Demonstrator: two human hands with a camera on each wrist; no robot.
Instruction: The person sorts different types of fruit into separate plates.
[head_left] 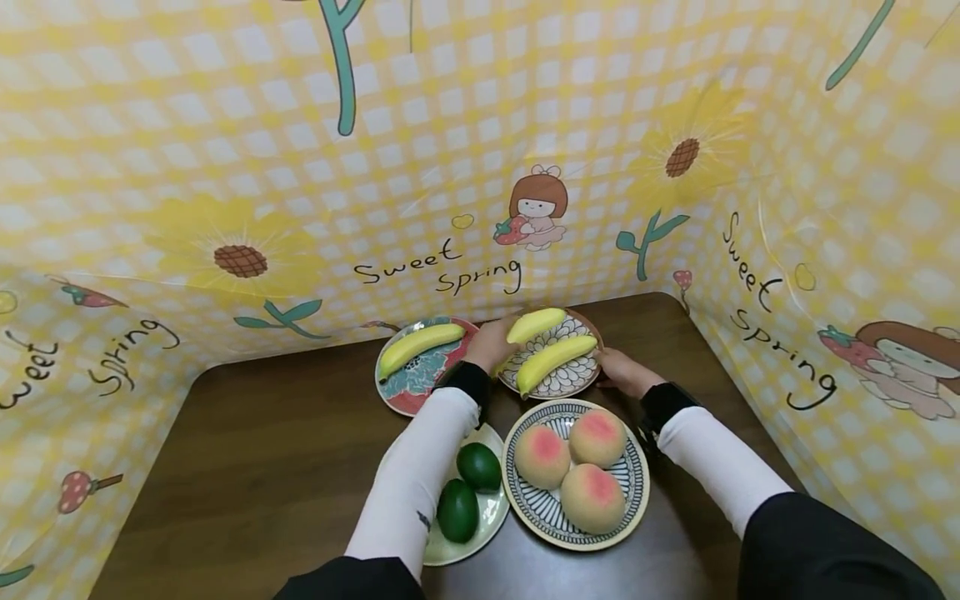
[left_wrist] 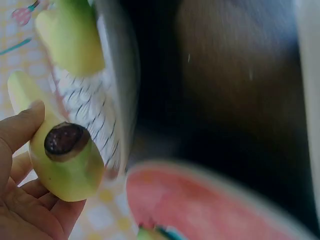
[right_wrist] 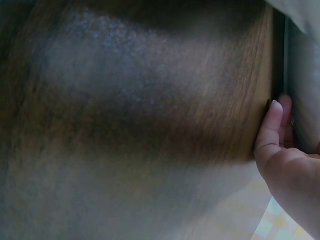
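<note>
At the back of the table, my left hand (head_left: 491, 343) pinches a yellow banana (left_wrist: 70, 180) near its stem end, thumb on one side and fingers on the other. The banana is over a petal-patterned plate (head_left: 576, 382). A second banana (head_left: 557, 362) lies on that plate, in front of the held one. My right hand (head_left: 628, 372) grips the plate's right edge, its thumb (right_wrist: 274, 120) and fingers close together at the rim. To the left, a red and teal plate (head_left: 408, 402) carries another banana (head_left: 420, 346).
Nearer me, a blue-striped plate (head_left: 517, 500) bears three peaches (head_left: 592, 498). Left of it, a pale green plate (head_left: 480, 533) with two dark green fruits (head_left: 457, 510) lies partly under my left sleeve. A yellow checked cloth (head_left: 420, 192) walls the wooden table (head_left: 262, 467).
</note>
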